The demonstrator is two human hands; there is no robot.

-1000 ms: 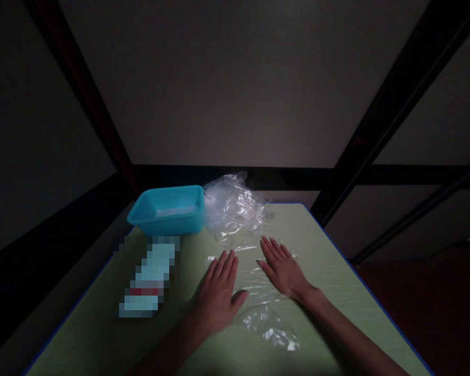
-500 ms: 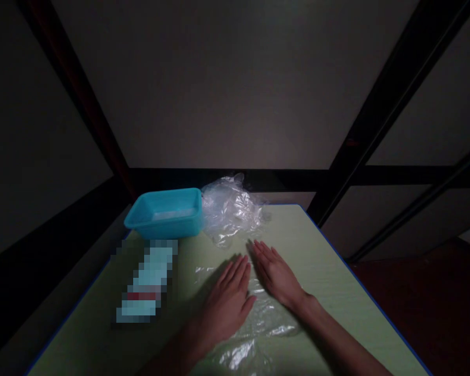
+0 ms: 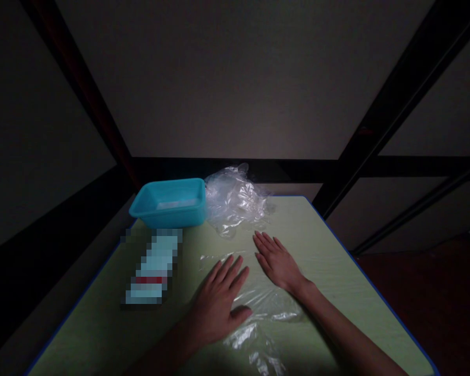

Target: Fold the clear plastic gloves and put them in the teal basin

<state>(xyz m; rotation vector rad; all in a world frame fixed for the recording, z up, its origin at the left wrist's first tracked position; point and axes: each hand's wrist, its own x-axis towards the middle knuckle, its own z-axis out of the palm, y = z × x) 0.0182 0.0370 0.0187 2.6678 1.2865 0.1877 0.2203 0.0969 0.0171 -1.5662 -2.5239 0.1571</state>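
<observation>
A clear plastic bag lies spread on the pale green table, wrinkled and shiny towards the front. My left hand rests palm down over its left part, fingers spread and thumb out to the side. Across from it, my right hand lies flat at the bag's far right part, its fingers stretched out. Neither hand grips anything. Part of the bag is hidden under my hands. Beyond them sits a crumpled heap of clear plastic bags.
At the back left stands a turquoise plastic basin. A pixelated, light blue oblong item lies in front of it. Panelled walls with dark frames rise behind the table, whose edge is blue.
My hands have moved apart, the left one back towards me with its fingers spreading wider. The camera view has shifted slightly, and more of the flat bag shows between the hands.
</observation>
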